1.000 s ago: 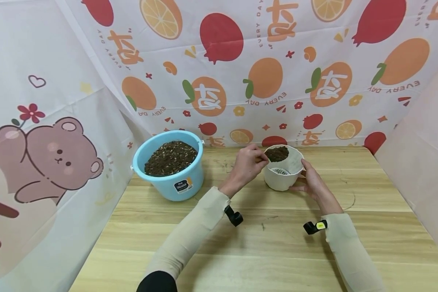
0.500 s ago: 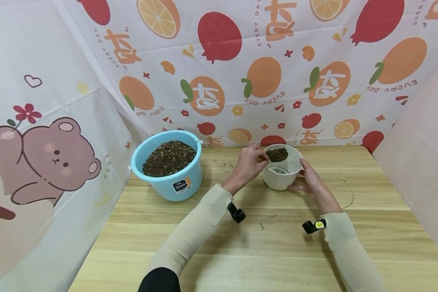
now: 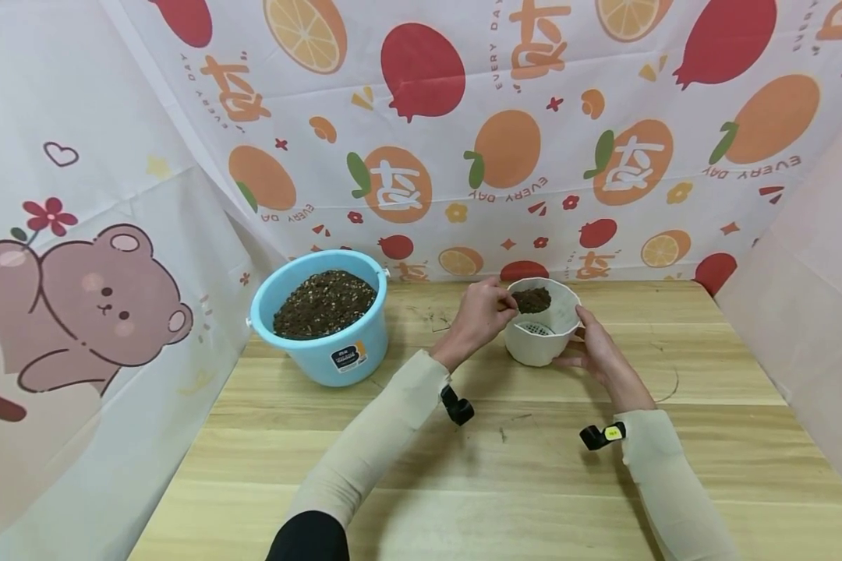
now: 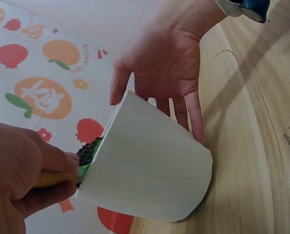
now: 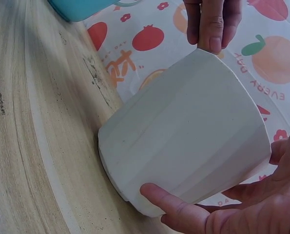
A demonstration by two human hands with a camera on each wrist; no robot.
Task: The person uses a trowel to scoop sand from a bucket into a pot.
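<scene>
My left hand (image 3: 479,313) pinches the wooden handle (image 4: 54,178) of a small trowel over the left rim of a white flower pot (image 3: 529,348). A bit of the trowel's green blade (image 4: 85,168) shows at the rim, bearing dark potting soil (image 3: 532,300). The rest of the blade is hidden by soil and pot. My right hand (image 3: 599,351) holds the pot from the right, thumb at the rim and fingers against its side. Inside the pot a perforated bottom (image 3: 536,328) shows. In the right wrist view the pot's wall (image 5: 183,126) covers the trowel's blade.
A light blue bucket (image 3: 316,360) of dark soil stands at the left on the wooden table (image 3: 533,483). Fruit-print cloth (image 3: 428,132) hangs right behind the table. Small dark smudges mark the tabletop around the pot.
Both hands keep nearly the same place at the pot. The soil patch on the trowel looks slightly narrower now. The head view has shifted a little.
</scene>
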